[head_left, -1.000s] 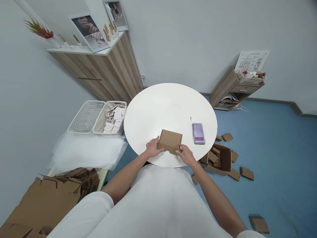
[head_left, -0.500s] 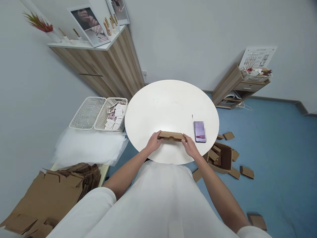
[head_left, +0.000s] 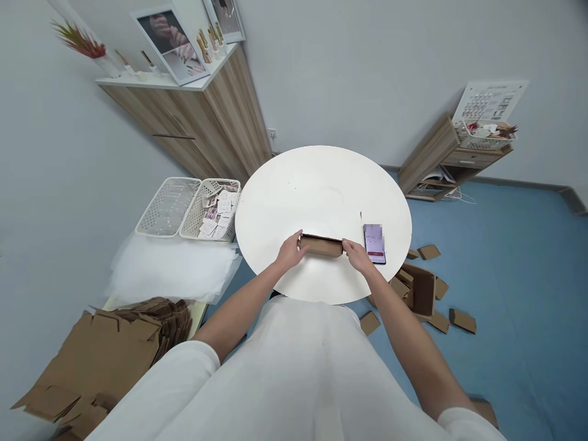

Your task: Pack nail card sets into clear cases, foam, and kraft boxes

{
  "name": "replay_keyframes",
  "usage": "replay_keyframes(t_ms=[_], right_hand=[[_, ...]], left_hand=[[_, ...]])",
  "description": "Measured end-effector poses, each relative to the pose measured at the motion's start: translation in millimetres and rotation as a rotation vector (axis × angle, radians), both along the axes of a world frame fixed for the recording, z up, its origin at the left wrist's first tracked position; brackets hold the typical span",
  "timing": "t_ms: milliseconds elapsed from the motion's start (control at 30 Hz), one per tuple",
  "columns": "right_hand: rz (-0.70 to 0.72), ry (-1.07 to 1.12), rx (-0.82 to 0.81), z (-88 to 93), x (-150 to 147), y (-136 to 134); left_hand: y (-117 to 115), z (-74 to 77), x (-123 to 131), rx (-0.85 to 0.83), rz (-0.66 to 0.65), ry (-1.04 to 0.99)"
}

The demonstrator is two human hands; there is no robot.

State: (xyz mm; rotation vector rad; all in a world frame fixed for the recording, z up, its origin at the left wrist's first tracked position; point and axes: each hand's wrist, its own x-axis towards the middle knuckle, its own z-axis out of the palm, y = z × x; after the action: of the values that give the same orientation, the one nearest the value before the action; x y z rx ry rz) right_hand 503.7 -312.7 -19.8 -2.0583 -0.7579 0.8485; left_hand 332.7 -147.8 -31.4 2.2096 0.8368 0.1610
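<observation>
A small brown cardboard box (head_left: 321, 246) is held between my two hands over the near part of the round white table (head_left: 316, 184). My left hand (head_left: 291, 250) grips its left end, with the thumb at the near side. At the right end, the fingers of my right hand (head_left: 356, 254) are closed on the box's corner. A dark edge runs along the far top of the box, and its broad brown side faces me. Just right of my right hand lies a phone (head_left: 375, 244) with a lit screen.
Left of the table stand two white baskets, one with clear plastic pieces (head_left: 172, 205), one with printed cards (head_left: 218, 211). Translucent sheets (head_left: 174, 269) and stacked flat cardboard (head_left: 101, 349) lie nearer. On the floor at right, an open carton (head_left: 421, 291) has several small boxes in and around it.
The box has been tipped in my hands, so a broad side shows instead of the notched edge. Both hands have shifted slightly away from me, and the view has moved a little.
</observation>
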Motion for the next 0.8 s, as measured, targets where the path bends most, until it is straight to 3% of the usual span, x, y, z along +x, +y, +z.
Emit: replay_keyframes(t_ms=[300,800], right_hand=[[-0.073,0.122,-0.058,1.2,4,1],[-0.081,0.23,-0.011,-11.7,3,-8]], left_hand=[[3,9.8,1,-0.155,0.058,-0.089],[7,3.1,-5,-0.216,0.099,-0.092]])
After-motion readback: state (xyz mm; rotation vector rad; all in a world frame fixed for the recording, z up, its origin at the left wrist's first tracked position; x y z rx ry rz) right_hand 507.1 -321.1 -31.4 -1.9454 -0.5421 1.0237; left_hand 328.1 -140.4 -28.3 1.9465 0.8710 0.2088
